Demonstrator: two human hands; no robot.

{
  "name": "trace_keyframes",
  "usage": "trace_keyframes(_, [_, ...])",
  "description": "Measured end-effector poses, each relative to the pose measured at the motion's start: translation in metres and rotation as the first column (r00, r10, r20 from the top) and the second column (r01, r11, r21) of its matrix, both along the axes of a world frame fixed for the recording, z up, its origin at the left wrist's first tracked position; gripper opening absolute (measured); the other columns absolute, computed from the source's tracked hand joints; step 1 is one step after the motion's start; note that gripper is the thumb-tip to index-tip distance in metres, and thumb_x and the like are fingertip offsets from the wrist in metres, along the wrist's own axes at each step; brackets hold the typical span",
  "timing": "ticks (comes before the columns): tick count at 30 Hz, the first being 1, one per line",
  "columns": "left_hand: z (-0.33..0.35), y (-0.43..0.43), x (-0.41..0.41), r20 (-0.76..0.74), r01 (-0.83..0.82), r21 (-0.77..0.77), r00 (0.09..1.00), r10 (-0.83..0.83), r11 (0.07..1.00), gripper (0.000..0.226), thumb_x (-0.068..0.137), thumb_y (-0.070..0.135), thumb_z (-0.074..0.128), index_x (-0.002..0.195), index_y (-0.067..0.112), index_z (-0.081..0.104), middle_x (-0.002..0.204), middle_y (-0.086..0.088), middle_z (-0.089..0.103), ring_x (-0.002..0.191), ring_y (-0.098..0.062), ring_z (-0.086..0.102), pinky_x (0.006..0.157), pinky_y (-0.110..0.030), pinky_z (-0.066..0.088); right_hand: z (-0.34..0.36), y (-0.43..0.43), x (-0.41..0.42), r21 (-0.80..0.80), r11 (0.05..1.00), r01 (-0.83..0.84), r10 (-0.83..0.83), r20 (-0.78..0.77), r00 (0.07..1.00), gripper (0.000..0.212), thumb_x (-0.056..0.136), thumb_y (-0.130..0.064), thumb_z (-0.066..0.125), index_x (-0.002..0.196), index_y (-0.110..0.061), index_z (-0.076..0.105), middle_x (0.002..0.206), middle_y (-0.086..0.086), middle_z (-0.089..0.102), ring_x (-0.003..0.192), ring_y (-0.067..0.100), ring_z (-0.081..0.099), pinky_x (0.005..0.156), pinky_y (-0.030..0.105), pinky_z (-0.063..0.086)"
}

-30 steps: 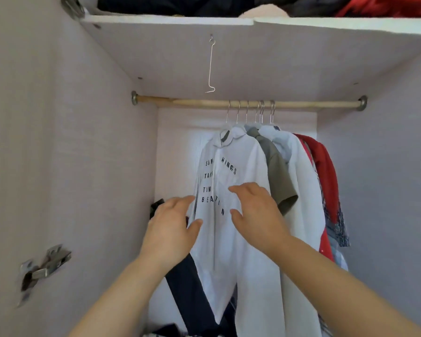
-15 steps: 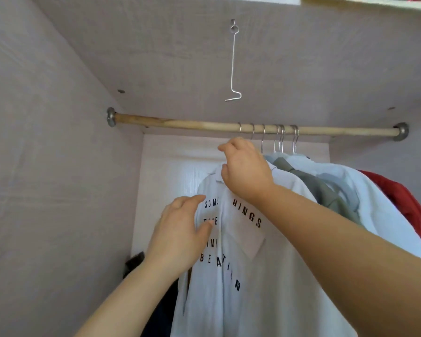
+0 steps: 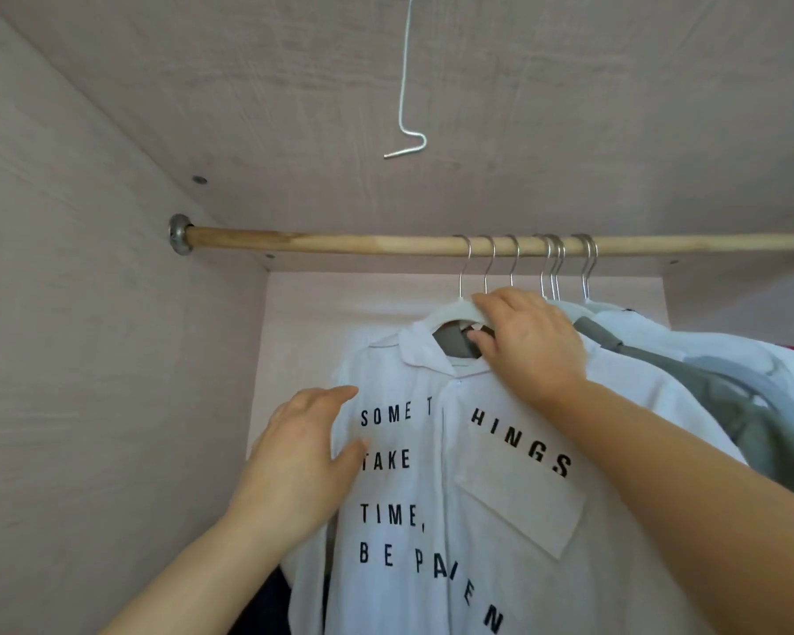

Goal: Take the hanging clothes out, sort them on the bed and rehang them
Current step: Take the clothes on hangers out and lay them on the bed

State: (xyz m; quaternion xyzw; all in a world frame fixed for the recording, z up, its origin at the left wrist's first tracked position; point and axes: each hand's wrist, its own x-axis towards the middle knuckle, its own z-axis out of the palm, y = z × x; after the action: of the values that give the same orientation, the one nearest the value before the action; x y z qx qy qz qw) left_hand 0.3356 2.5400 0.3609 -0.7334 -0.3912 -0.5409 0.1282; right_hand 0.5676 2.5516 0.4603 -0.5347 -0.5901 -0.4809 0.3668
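taking out: right hand (image 3: 530, 346) grips the printed shirt (image 3: 432, 474)'s white hanger (image 3: 450, 311), left hand (image 3: 303, 456) rests open-fingered on the shirt; next, lift the hook (image 3: 465, 268) off the wooden rod (image 3: 340, 242).

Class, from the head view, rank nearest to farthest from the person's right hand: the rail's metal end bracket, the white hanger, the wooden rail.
1. The white hanger, held by the right hand.
2. The wooden rail, just above it.
3. The end bracket, far left at the wall.
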Motion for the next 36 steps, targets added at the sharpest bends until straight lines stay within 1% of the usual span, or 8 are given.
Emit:
trace_keyframes(9, [0.023, -0.004, 0.015, 0.005, -0.072, 0.057, 0.997, 0.072, 0.996, 0.052, 0.09, 0.034, 0.053, 0.138, 0.029, 0.036, 0.141, 0.009, 0.037, 0.131, -0.01, 0.031, 0.105, -0.024, 0.026, 0.025, 0.011, 0.003, 0.111, 0.992, -0.06, 0.058, 0.022, 0.998, 0.028, 0.094, -0.027, 0.047, 0.115, -0.015, 0.06, 0.113, 0.006, 0.056, 0.105, 0.028, 0.047, 0.075, 0.034, 0.044])
trace_keyframes(15, [0.037, -0.022, -0.005, 0.115, -0.169, 0.181, 0.982, 0.15, 0.969, 0.052, 0.088, 0.031, 0.053, 0.138, 0.027, 0.038, 0.14, 0.005, 0.039, 0.129, -0.013, 0.033, 0.102, -0.029, 0.029, 0.032, -0.006, -0.032, 0.175, 0.933, -0.314, 0.305, 0.075, 0.949, 0.032, 0.091, -0.027, 0.052, 0.122, -0.02, 0.058, 0.118, 0.004, 0.054, 0.096, 0.03, 0.058, 0.069, 0.033, 0.042])
trace_keyframes(19, [0.017, -0.039, -0.025, 0.214, -0.258, 0.244, 0.954, 0.208, 0.935, 0.051, 0.087, 0.031, 0.052, 0.136, 0.023, 0.041, 0.136, 0.003, 0.044, 0.127, -0.014, 0.036, 0.104, -0.035, 0.032, -0.02, -0.022, -0.07, 0.157, 0.821, -0.549, 0.515, 0.21, 0.831, 0.03, 0.081, -0.018, 0.068, 0.111, -0.017, 0.067, 0.099, 0.006, 0.063, 0.076, 0.027, 0.063, 0.056, 0.029, 0.043])
trace_keyframes(22, [-0.024, -0.051, -0.04, 0.242, -0.308, 0.197, 0.935, 0.258, 0.931, 0.045, 0.09, 0.032, 0.052, 0.133, 0.021, 0.045, 0.127, 0.002, 0.052, 0.12, -0.016, 0.044, 0.1, -0.041, 0.037, -0.071, -0.033, -0.093, 0.136, 0.72, -0.681, 0.643, 0.238, 0.728, 0.028, 0.075, -0.016, 0.071, 0.103, -0.017, 0.07, 0.089, 0.003, 0.065, 0.064, 0.023, 0.064, 0.046, 0.03, 0.05])
trace_keyframes(26, [-0.098, -0.073, -0.055, 0.262, -0.371, 0.073, 0.903, 0.341, 0.926, 0.038, 0.087, 0.031, 0.056, 0.125, 0.025, 0.054, 0.103, 0.014, 0.056, 0.099, -0.007, 0.05, 0.085, -0.028, 0.038, -0.14, -0.041, -0.113, 0.039, 0.628, -0.777, 0.769, 0.127, 0.627, 0.028, 0.076, -0.024, 0.063, 0.102, -0.022, 0.071, 0.092, -0.003, 0.067, 0.063, 0.018, 0.063, 0.046, 0.028, 0.05])
trace_keyframes(30, [-0.172, -0.108, -0.061, 0.304, -0.447, -0.105, 0.836, 0.456, 0.888, 0.037, 0.082, 0.035, 0.054, 0.119, 0.03, 0.058, 0.094, 0.017, 0.056, 0.089, -0.005, 0.05, 0.079, -0.028, 0.043, -0.208, -0.049, -0.129, -0.083, 0.531, -0.843, 0.847, 0.066, 0.527, 0.025, 0.079, -0.025, 0.059, 0.102, -0.023, 0.071, 0.09, -0.006, 0.066, 0.068, 0.009, 0.052, 0.051, 0.017, 0.04])
trace_keyframes(33, [-0.223, -0.144, -0.066, 0.332, -0.528, -0.21, 0.753, 0.568, 0.823, 0.029, 0.084, 0.02, 0.065, 0.112, 0.029, 0.062, 0.084, 0.022, 0.054, 0.081, -0.006, 0.052, 0.076, -0.014, 0.039, -0.259, -0.059, -0.145, -0.171, 0.401, -0.9, 0.914, 0.007, 0.406, 0.024, 0.08, -0.024, 0.061, 0.101, -0.022, 0.071, 0.091, -0.006, 0.066, 0.074, 0.012, 0.048, 0.054, 0.014, 0.034])
trace_keyframes(36, [-0.262, -0.187, -0.068, 0.328, -0.618, -0.319, 0.639, 0.695, 0.719, 0.024, 0.082, 0.016, 0.067, 0.105, 0.024, 0.066, 0.083, 0.026, 0.052, 0.082, -0.006, 0.051, 0.074, -0.003, 0.033, -0.306, -0.074, -0.164, -0.242, 0.224, -0.944, 0.965, -0.08, 0.249, 0.025, 0.082, -0.028, 0.056, 0.102, -0.023, 0.07, 0.091, -0.009, 0.063, 0.071, 0.01, 0.048, 0.049, 0.017, 0.039])
